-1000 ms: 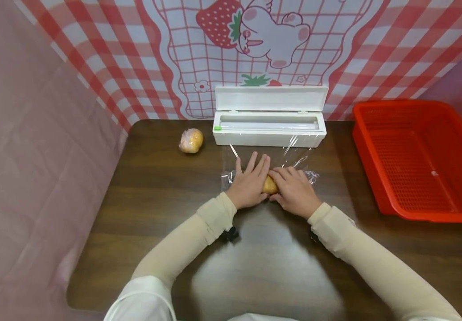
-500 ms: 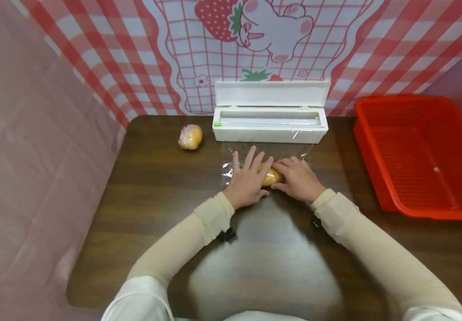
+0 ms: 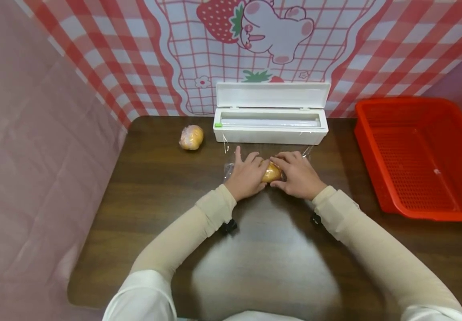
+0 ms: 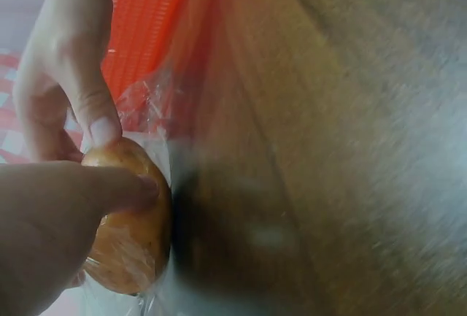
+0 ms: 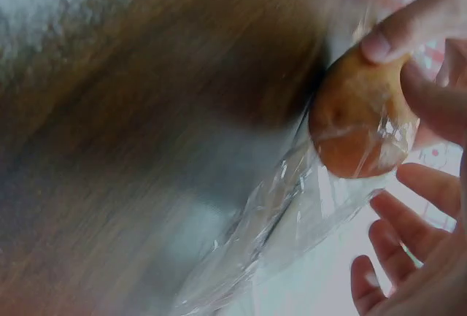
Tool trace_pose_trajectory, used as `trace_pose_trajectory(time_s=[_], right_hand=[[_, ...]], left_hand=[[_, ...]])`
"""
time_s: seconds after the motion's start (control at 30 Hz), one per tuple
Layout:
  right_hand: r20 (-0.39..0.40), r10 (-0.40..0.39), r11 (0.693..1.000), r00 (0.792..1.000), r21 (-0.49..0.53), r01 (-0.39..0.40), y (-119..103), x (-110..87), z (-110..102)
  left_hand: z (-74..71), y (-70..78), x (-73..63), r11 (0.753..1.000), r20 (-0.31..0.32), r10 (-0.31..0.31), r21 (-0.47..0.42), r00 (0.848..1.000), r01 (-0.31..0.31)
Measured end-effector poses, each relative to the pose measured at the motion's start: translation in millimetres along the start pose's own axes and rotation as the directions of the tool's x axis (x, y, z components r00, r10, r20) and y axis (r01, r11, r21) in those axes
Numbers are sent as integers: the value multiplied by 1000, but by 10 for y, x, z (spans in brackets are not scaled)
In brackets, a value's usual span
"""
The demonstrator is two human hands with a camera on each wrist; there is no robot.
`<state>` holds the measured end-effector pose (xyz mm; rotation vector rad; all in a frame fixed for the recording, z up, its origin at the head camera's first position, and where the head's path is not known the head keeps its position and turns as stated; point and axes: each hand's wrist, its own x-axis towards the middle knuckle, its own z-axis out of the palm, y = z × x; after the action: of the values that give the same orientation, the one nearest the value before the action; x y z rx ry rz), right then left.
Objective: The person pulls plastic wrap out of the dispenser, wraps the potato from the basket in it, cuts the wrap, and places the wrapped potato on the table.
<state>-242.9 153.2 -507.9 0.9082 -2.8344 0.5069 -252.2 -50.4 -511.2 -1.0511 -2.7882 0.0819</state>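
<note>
A yellow-brown potato (image 3: 272, 173) with clear cling film (image 5: 284, 199) over it lies between my two hands in front of the dispenser. From the left, my left hand (image 3: 247, 176) grips it with the thumb on its near side; the index finger stands out straighter. My right hand (image 3: 300, 175) holds the other end, its thumb and fingers bent round it. Creased, shiny film covers the potato (image 4: 130, 250) in the left wrist view. A loose sheet spreads beneath the hands and runs back to the white cling film dispenser (image 3: 271, 136), whose lid is raised.
Another film-wrapped potato (image 3: 191, 137) sits at the back left of the brown wooden table (image 3: 150, 205). On the right is a red plastic basket (image 3: 387, 187). A red-and-white checked cloth (image 3: 126, 58) hangs directly behind the dispenser.
The potato shows more between the hands. The left hand's spread fingers have drawn in and bent around it, and the hand has shifted slightly away from me; the right hand keeps its hold.
</note>
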Motion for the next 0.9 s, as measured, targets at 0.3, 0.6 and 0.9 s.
trace_pose_trajectory(time_s=[0.3, 0.6, 0.9], right_hand=[[-58, -60, 996, 997, -64, 56, -36, 37, -26], [17, -19, 998, 1000, -53, 19, 18, 152, -28], [119, 61, 997, 991, 46, -67, 114, 356, -98]], left_hand=[[-25, -93, 132, 994, 69, -16, -104, 997, 23], [-110, -187, 239, 981, 171, -42, -179, 984, 73], [-116, -265, 327, 957, 206, -81, -258, 975, 134]])
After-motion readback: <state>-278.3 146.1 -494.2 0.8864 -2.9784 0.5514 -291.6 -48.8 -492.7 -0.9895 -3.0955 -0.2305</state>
